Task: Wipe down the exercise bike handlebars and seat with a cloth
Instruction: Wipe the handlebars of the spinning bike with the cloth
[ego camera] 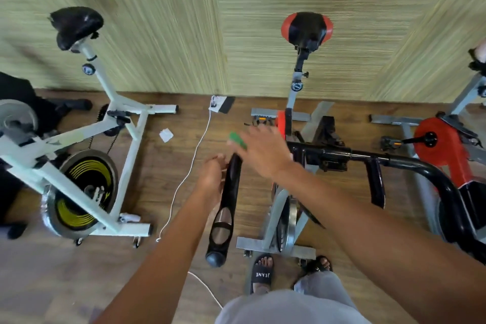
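At far left, on the wooden floor point(168, 181), stands a white exercise bike point(86, 155) with a black saddle point(75, 26) and a yellow-striped flywheel point(84, 192). A scrap of white paper point(166, 135) lies on the floor just to its right, and a white cable point(189, 168) trails from a socket block point(219, 107) at the wall toward the person.

Next comes the left hand point(211, 179), its grip curled round the side of the black handlebar point(228, 202), near the upper end of that left-hand bar. The right hand point(263, 151) reaches across above it, fingers spread, pressing a green cloth point(237, 140) against the top of the same bar; motion blur hides exactly how the cloth is held.

Behind the hands stands the grey and red bike being wiped, its red and black seat point(306, 26) near the wall. The handlebar's crosspiece runs off to the right. The person's feet, in black slides point(261, 273), stand at the bike's base. Another red bike point(444, 144) stands at far right.
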A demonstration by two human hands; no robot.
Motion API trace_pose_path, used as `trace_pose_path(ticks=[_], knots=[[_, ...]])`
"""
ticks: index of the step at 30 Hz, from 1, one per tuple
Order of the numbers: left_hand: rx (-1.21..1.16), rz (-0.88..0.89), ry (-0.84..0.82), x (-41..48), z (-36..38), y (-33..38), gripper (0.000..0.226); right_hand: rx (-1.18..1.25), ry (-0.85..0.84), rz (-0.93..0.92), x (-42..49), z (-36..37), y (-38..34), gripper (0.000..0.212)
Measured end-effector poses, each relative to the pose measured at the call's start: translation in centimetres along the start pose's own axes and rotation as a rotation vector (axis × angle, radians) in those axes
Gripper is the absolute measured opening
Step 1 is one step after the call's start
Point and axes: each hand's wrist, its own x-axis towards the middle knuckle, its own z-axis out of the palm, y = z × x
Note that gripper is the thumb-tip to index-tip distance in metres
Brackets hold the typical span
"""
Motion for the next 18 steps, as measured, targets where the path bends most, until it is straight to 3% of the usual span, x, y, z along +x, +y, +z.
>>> trace_pose_path(ticks=[3,5,8,12,13,16,18], knots=[[0.204,0.021,-0.025,-2.1,-2.0,-0.7,0.033,0.008,0.005,0.130,0.6,-0.3,0.5,0.063],[0.254,0.052,-0.009,-4.7,-3.5,-1.2,0.034,0.038,-0.019,-0.067,-0.1,0.1,-1.1,0.062],[0.156,0.088,0.077,-8.6,-5.4,-2.6,0.039,0.093,-0.004,-0.440,-1.8,1.3,-2.1,0.061],[-0.060,0.113,0.140,-12.3,-4.7,-3.9,0.046,0.101,0.028,-0.292,-0.7,1.0,-2.5,0.066],[-0.066,0.121,0.177,-12.6,-4.1,-4.4,0.046,0.133,0.033,-0.307,-1.2,1.0,-3.0,0.059],[-0.074,0.159,0.295,-12.8,-3.0,-5.2,0.044,0.178,-0.001,-0.579,-3.1,1.9,-3.5,0.048],[-0.128,0.192,0.367,-12.6,-2.6,-5.3,0.039,0.130,-0.035,-0.558,-2.1,1.2,-2.7,0.056]])
